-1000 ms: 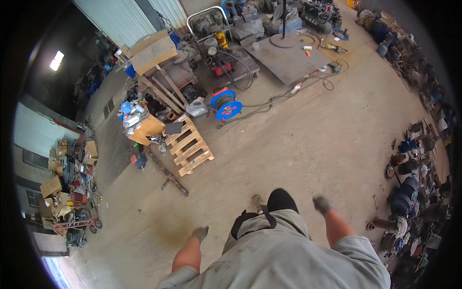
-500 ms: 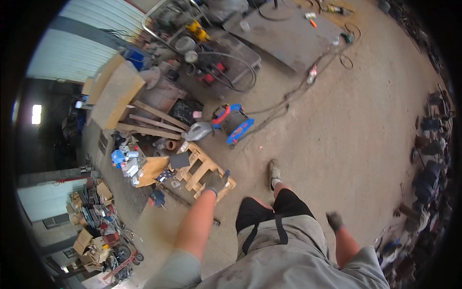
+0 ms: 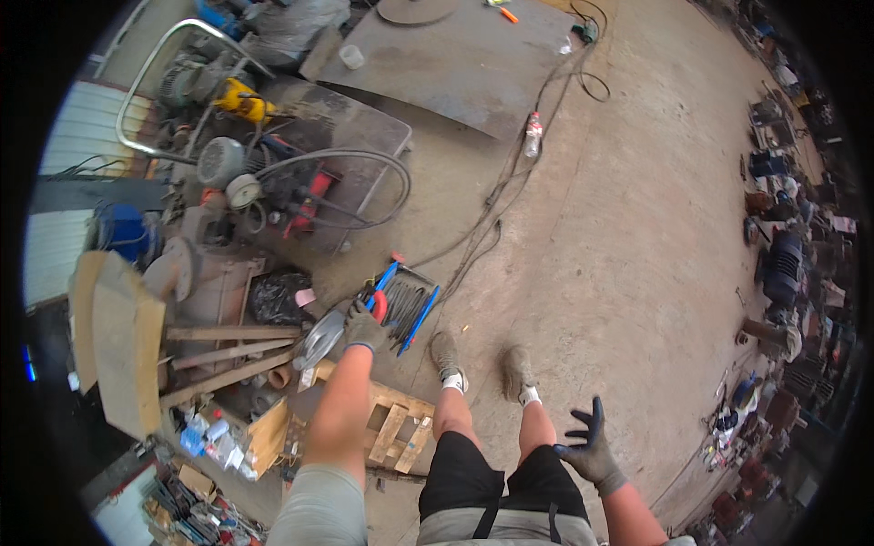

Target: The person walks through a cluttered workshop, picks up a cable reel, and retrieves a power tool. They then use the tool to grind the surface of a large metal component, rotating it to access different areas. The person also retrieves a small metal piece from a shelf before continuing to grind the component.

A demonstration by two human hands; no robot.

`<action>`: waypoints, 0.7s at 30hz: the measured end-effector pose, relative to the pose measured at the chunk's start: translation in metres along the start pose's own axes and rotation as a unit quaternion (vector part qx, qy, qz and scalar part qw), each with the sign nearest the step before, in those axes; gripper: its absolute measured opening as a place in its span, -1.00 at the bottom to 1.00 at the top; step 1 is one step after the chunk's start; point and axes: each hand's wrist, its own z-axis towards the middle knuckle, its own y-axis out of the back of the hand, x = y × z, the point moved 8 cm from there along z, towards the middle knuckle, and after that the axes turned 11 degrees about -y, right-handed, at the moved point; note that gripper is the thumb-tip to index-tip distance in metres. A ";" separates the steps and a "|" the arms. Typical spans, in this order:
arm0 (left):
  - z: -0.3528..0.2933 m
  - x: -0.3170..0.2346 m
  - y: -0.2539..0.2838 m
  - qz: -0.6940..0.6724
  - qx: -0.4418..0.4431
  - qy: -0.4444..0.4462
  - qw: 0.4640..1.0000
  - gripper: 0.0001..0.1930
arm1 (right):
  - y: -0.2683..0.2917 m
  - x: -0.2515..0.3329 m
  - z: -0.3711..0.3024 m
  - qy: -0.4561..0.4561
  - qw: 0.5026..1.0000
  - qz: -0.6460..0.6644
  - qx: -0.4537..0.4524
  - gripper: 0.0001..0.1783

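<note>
Grey-gloved, our left grip (image 3: 361,328) is at the curved red handle (image 3: 379,308) of the cable reel (image 3: 414,308); its fingertips are obscured, so we cannot tell whether it has closed. Blue rims (image 3: 419,320) flank dark, ropy coils at two o'clock from it. Toward nine lies a smooth silvery container (image 3: 320,338), its base unclear. Toward five, our forearm (image 3: 339,414) hides part of a rough, slatted wooden pallet (image 3: 391,429). Our right grip (image 3: 592,453), toward four, has dark fingers spread. Toward twelve, black hose (image 3: 407,182) loops over a scuffed trolley (image 3: 360,118). Toward three, a greasy heap (image 3: 781,268) blurs into the dark edge.
</note>
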 end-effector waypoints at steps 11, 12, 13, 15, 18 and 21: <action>0.034 0.026 -0.079 -0.147 0.094 0.035 0.984 -0.40 | -0.075 -0.110 -0.036 -0.124 0.987 0.088 0.043 -0.39; 0.028 0.013 -0.075 -0.100 0.110 0.034 0.988 -0.42 | -0.078 -0.105 -0.041 -0.130 0.987 0.084 0.052 -0.41; 0.026 -0.003 -0.065 -0.128 0.083 0.022 0.988 -0.43 | -0.076 -0.093 -0.042 -0.083 0.991 0.087 0.050 -0.47; 0.005 -0.031 -0.053 -0.211 0.070 0.039 0.974 -0.50 | -0.066 -0.080 -0.043 -0.034 0.987 0.153 0.045 -0.48; -0.041 -0.063 -0.008 -0.419 0.087 0.070 0.901 -0.63 | -0.032 -0.068 -0.035 0.031 0.987 0.158 -0.026 -0.41; -0.119 -0.096 0.060 -0.600 0.067 0.110 0.789 -0.74 | 0.005 -0.061 -0.028 0.061 0.976 0.195 -0.074 -0.26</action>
